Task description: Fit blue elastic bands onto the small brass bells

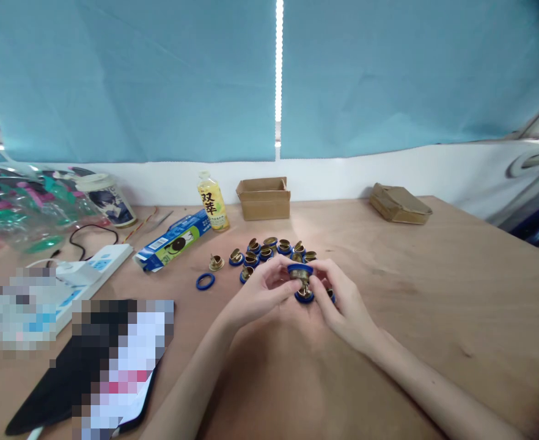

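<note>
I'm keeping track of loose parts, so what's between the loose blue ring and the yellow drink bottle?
A brass-coloured piece with no blue rim sits between the loose blue ring and the bottle, as the head view shows.

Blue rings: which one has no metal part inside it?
The loose blue ring, beside the leftmost metal part. Its centre is open, while the other visible rings sit around metal parts.

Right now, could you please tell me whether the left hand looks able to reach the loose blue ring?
Probably yes: the loose blue ring lies uncovered left of the left hand, with bare tabletop between, though that hand would likely first need to release the blue-rimmed metal piece.
</note>
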`<control>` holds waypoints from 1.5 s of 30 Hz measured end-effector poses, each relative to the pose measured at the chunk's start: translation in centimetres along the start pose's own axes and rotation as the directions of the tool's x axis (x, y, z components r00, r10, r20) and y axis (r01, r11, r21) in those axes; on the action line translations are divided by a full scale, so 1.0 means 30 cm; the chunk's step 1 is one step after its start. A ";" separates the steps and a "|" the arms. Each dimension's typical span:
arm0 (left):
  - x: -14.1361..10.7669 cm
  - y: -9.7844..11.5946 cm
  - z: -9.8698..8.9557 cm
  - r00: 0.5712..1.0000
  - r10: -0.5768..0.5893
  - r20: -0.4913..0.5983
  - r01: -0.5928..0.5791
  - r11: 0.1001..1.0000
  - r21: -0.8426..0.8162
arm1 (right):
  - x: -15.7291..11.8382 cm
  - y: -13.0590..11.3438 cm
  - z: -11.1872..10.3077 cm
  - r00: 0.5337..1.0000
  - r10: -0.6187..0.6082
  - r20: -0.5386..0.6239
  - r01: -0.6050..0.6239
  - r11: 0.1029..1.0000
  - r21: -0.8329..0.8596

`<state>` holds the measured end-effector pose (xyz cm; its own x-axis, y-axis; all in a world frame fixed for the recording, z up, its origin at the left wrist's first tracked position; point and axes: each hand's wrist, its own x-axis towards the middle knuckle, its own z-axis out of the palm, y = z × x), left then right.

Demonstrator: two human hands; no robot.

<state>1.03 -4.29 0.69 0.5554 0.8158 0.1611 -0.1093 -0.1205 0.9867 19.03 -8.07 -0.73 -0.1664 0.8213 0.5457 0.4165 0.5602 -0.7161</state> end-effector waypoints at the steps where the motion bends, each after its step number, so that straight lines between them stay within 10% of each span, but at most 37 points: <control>1: 0.000 0.001 0.002 1.000 0.001 -0.010 -0.001 1.000 0.001 | -0.005 0.005 0.004 0.999 -0.038 -0.013 0.037 0.998 -0.040; 7: 0.000 0.011 0.014 0.994 0.050 -0.094 -0.045 0.998 0.054 | -0.023 0.037 0.019 0.970 -0.208 -0.129 0.179 0.962 -0.207; 23: -0.001 -0.004 0.034 0.951 0.286 -0.119 -0.193 0.847 0.495 | -0.015 0.038 0.014 0.962 -0.211 -0.173 0.161 0.951 -0.262; 45: 0.003 -0.039 0.050 0.959 0.257 -0.117 -0.182 0.880 0.438 | -0.013 0.055 0.017 0.979 -0.165 -0.119 0.123 0.946 -0.299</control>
<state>2.43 -4.92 -0.43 0.4083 0.8180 0.4052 0.1641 -0.5024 0.8489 19.32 -7.40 -2.36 -0.1251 0.6986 0.7045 0.6412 0.5987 -0.4800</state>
